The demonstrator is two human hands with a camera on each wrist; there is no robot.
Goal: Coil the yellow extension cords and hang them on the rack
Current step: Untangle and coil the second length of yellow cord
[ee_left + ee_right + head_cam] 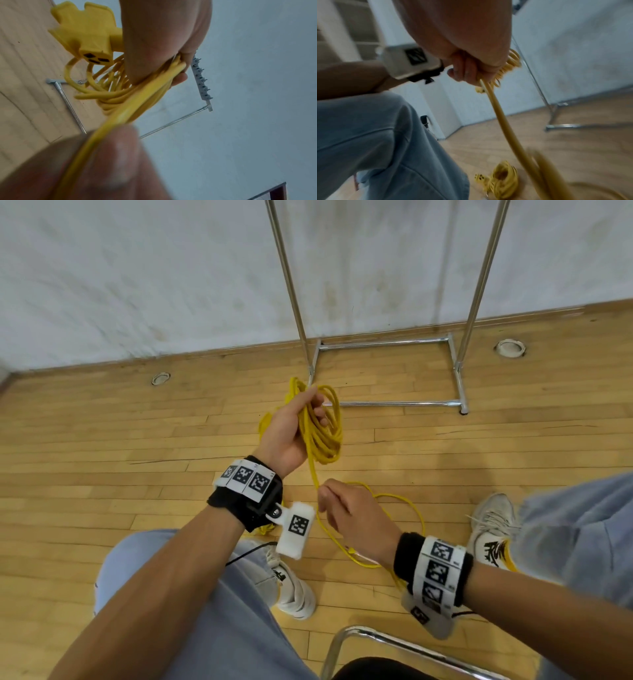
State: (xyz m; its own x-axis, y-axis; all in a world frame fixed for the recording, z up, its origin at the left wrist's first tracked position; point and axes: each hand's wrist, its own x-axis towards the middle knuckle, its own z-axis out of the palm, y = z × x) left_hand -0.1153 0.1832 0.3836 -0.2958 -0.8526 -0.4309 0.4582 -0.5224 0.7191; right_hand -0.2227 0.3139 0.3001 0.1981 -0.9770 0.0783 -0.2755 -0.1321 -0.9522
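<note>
My left hand [310, 414] is raised over the floor and grips a coil of yellow extension cord [325, 436] with several loops. The cord's yellow three-way socket head [84, 31] hangs beside that hand [154, 40]. One strand [313, 470] drops from the coil to my right hand [327, 496], which pinches it just below. The rest of the cord [411, 508] lies in a loose loop on the floor. The chrome rack [383, 344] stands by the wall ahead; its hook bar [202, 81] shows in the left wrist view. A second coiled yellow cord [503, 180] lies on the floor by my left leg.
Wooden floor with two round floor fittings [161, 378] [510, 348]. My shoes [294, 587] [493, 529] flank the loose cord. A chrome chair frame [359, 635] curves under me at the bottom. A white wall stands behind the rack.
</note>
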